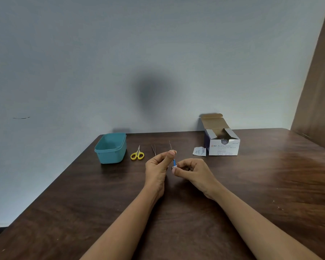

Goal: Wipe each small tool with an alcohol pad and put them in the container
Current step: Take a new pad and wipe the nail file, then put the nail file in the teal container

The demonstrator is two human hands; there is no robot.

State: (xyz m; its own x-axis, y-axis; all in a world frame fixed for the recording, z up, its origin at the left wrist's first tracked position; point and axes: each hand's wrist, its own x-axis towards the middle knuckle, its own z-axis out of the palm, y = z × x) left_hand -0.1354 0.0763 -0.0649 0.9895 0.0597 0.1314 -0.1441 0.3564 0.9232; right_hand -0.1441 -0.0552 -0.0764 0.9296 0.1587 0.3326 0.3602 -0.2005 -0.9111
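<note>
Legibly, the white box [223, 145] at centre right of the frame reads "BD Alcohol Swabs"; its smaller print is unreadable. Its top flap stands open, contents dark and indistinct. A torn sachet [199, 151] lies just left of it. The teal container [110, 148] at centre left shows nothing inside. Yellow-handled scissors [137, 154] and tweezers [153, 149] lie between. The left hand [157, 168] pinches a blue-handled thin tool [174, 160]; the right hand [192, 172] closes a white pad [174, 166] around its lower end.

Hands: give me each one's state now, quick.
Left hand: closed, pinching the thin blue-handled metal tool.
Right hand: closed, grip on a small white pad at the tool's handle.
</note>
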